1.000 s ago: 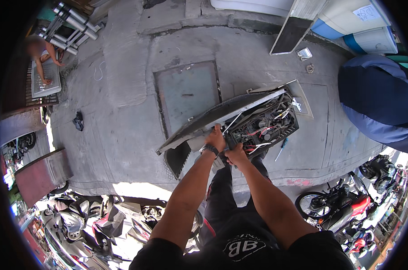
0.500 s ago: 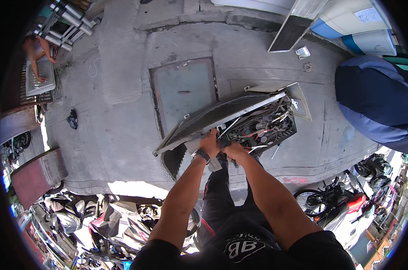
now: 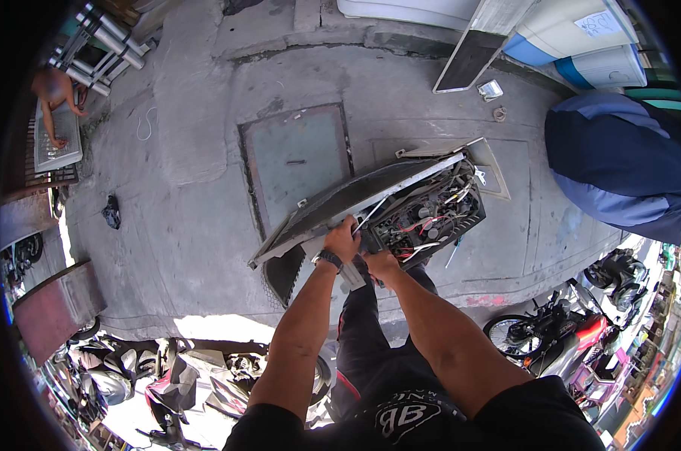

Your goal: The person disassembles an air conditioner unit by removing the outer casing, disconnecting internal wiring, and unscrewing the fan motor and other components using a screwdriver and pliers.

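Note:
In front of me an opened appliance [image 3: 321, 218] lies aslant on the ground, with a long dark panel in a pale metal frame. Its black box [image 3: 423, 225] holds a circuit board and a tangle of red, white and black wires. My left hand [image 3: 342, 242], with a dark watch on the wrist, is closed at the near edge of the frame by the box's left end. My right hand [image 3: 383, 264] is closed just beside it, at the box's lower left corner. A small part of a dark tool-like thing shows under the right hand. What both hands' fingers hold is hidden.
Behind the appliance is a metal floor hatch [image 3: 295, 161]. A dark blue covered bulk [image 3: 618, 165] stands on the right. Motorcycles [image 3: 558, 331] line the near side. Another person [image 3: 52, 98] handles a pale grille [image 3: 55, 143] at far left, beside a folded ladder [image 3: 100, 49].
The whole scene shifts slightly left as my view moves. Both hands stay at the same place on the appliance, and the right hand has turned a little.

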The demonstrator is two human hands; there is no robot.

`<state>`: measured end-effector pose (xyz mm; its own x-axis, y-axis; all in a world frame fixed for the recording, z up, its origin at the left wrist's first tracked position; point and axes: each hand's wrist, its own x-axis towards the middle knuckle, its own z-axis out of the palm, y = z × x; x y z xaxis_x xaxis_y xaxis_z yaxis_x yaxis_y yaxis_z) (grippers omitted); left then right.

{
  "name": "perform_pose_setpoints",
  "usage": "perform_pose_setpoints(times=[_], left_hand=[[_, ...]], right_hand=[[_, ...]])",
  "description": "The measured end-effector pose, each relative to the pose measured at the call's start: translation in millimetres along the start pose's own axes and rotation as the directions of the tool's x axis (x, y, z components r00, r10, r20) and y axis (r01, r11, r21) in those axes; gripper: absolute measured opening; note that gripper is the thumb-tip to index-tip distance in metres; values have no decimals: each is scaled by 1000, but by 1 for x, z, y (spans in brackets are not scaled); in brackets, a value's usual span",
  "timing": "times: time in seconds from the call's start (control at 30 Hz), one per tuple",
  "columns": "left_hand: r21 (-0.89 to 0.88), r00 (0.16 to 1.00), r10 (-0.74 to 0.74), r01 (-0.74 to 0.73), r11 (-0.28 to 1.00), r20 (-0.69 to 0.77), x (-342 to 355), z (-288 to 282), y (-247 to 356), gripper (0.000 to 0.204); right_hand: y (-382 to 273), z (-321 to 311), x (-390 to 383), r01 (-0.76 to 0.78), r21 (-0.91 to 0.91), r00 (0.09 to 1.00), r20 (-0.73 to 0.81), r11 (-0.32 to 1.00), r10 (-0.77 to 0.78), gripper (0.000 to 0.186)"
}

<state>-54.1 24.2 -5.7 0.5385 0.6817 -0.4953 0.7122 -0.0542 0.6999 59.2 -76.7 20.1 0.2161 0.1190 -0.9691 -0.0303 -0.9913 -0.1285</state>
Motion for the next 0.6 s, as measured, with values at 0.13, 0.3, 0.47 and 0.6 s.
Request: perform_pose_setpoints(times=[0.13,0.3,0.47,0.6], left_hand=[[-26,998,47,-48,999,-38,3,-4,-1,28],[-105,999,38,-41,994,-30,7,-8,2,30],[-45,996,60,-63,997,-58,6,-4,-4,28],[-78,999,33,-36,996,-28,7,-2,-3,26]], right_hand=[[2,-10,-12,111,-228,991,-52,967,-126,50],[-6,-30,-21,107,-62,992,81,992,-102,36],[-31,-34,-42,-82,205,977,212,975,38,31],[-41,-30,-24,-42,72,991,129,997,32,31]])
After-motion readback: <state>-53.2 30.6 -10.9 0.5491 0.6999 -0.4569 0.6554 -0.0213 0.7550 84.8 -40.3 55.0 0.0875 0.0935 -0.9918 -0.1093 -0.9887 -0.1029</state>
